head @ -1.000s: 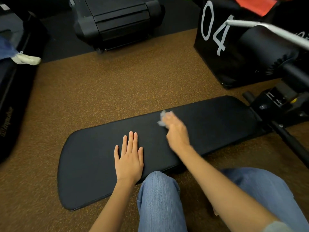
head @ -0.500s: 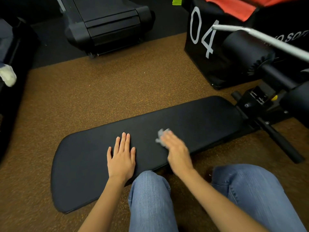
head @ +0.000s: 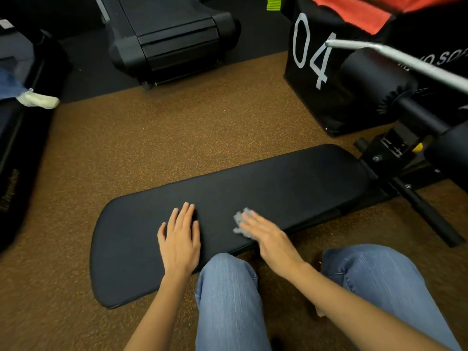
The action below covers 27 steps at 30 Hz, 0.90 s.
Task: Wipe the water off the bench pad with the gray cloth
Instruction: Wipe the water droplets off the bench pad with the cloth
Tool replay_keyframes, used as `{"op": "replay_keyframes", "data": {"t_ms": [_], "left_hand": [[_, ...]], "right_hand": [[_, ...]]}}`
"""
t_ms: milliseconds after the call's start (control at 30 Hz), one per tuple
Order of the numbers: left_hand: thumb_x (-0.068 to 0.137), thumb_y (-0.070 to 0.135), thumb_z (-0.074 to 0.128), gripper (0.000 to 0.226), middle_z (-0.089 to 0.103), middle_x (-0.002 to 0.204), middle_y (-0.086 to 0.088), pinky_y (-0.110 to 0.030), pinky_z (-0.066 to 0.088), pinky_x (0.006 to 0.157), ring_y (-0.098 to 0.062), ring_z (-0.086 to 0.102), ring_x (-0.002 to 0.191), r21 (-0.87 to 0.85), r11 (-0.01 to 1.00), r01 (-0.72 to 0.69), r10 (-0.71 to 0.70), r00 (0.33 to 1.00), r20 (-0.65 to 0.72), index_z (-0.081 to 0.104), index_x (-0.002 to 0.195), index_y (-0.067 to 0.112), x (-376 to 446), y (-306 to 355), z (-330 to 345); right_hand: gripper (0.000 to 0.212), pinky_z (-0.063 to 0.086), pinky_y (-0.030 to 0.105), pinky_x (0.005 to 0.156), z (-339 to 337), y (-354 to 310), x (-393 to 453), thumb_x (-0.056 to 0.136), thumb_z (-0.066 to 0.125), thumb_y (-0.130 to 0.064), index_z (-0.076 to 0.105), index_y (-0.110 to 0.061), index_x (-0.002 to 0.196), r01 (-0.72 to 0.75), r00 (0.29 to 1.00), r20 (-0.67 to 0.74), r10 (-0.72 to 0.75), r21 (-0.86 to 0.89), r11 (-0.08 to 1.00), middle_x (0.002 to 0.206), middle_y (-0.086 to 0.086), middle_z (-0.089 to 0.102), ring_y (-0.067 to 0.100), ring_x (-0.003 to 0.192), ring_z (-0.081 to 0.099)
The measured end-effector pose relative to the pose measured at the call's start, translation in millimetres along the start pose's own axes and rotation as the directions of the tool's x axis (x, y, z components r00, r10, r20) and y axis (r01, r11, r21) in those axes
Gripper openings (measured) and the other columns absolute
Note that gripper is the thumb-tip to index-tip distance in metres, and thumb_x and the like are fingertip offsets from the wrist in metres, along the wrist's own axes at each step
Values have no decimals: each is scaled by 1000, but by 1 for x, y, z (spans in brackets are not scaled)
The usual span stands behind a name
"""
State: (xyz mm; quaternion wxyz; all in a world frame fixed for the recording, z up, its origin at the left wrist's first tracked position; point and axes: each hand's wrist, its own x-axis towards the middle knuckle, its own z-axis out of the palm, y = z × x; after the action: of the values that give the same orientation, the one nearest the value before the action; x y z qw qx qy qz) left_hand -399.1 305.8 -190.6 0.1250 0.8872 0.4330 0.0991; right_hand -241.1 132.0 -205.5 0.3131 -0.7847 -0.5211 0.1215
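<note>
The long black bench pad [head: 291, 183] lies low across the middle of the head view, over brown speckled flooring. My left hand [head: 181, 236] rests flat on the pad's left half, fingers straight and together. My right hand [head: 266, 236] presses the small crumpled gray cloth [head: 240, 221] onto the pad near its front edge, fingers stretched over it; only the cloth's left part shows past my fingertips. No water is visible on the dark pad.
My knees in blue jeans [head: 228, 295] are just in front of the pad. The bench's black frame and roller pads [head: 405, 153] stand at the right, a black box marked "04" [head: 314, 72] behind them. A treadmill end [head: 172, 39] sits at the back.
My right hand has slid the cloth from the pad's far middle back toward the front edge and nearer my left hand. My left hand has stayed flat on the pad.
</note>
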Motion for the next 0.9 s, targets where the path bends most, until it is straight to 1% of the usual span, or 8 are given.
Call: {"op": "replay_keyframes", "data": {"t_ms": [100, 233, 300, 400, 533, 633, 733, 900], "left_hand": [[100, 36, 28, 48, 42, 153, 1, -46, 23, 115, -19, 32, 145, -16, 988, 157, -157, 970, -185, 49, 141, 21, -25, -14, 2], [101, 34, 28, 48, 37, 156, -2, -48, 19, 119, -20, 27, 147, -60, 979, 194, -203, 953, -224, 47, 142, 17, -34, -21, 9], [100, 34, 28, 49, 36, 157, -1, -46, 13, 121, -19, 25, 148, -52, 978, 203, -209, 955, -212, 44, 144, 18, -32, -19, 10], [100, 33, 29, 49, 37, 156, 1, -47, 13, 121, -19, 28, 147, -10, 975, 220, -217, 949, -230, 42, 146, 21, -33, -18, 12], [100, 28, 31, 49, 38, 156, 1, -47, 15, 121, -19, 32, 145, 13, 972, 235, -223, 938, -265, 40, 148, 20, -35, -19, 14], [100, 28, 31, 50, 37, 156, 1, -46, 14, 122, -18, 31, 145, 1, 968, 250, -240, 931, -276, 37, 149, 18, -35, -20, 15], [99, 28, 30, 53, 36, 157, 0, -45, 12, 123, -18, 31, 145, -23, 966, 258, -254, 924, -286, 34, 150, 15, -34, -18, 16], [98, 24, 34, 57, 34, 158, -5, -45, 15, 122, -21, 34, 144, -30, 967, 255, -250, 910, -331, 28, 152, 11, -35, -17, 17]], "right_hand": [[79, 29, 34, 116, -8, 10, 27, 78, 47, 22, 43, -21, 144, 125, 989, 83, -119, -67, 990, 153, -5, 34, 8, 145, 22], [70, 40, 41, 107, -16, 4, 93, 82, 51, 16, 42, -15, 145, -204, 976, -98, 193, -124, 971, 156, 1, 29, 18, 147, 17], [65, 37, 42, 110, 1, -12, 113, 82, 54, 15, 44, -8, 142, -235, 963, -157, 221, -82, 968, 154, 6, 34, 22, 146, 21], [65, 33, 44, 113, 52, -42, 107, 73, 54, 18, 52, -2, 135, 122, 992, 5, -122, -20, 992, 144, 14, 48, 28, 138, 38], [64, 33, 33, 113, 60, -54, 104, 74, 52, 17, 53, -5, 135, 497, 856, 182, -484, -33, 867, 142, 9, 51, 23, 136, 42], [64, 40, 40, 108, 42, -39, 133, 72, 50, 18, 56, -5, 132, 339, 940, 7, -340, -108, 935, 140, 11, 53, 27, 134, 44], [67, 35, 42, 111, 46, -42, 149, 82, 48, 19, 44, -10, 143, 125, 991, 59, -121, -70, 990, 153, 4, 36, 20, 145, 24], [52, 33, 30, 112, 72, -71, 121, 85, 53, 12, 55, -5, 134, 492, 838, 222, -499, 88, 866, 143, 6, 50, 20, 137, 40]]}}
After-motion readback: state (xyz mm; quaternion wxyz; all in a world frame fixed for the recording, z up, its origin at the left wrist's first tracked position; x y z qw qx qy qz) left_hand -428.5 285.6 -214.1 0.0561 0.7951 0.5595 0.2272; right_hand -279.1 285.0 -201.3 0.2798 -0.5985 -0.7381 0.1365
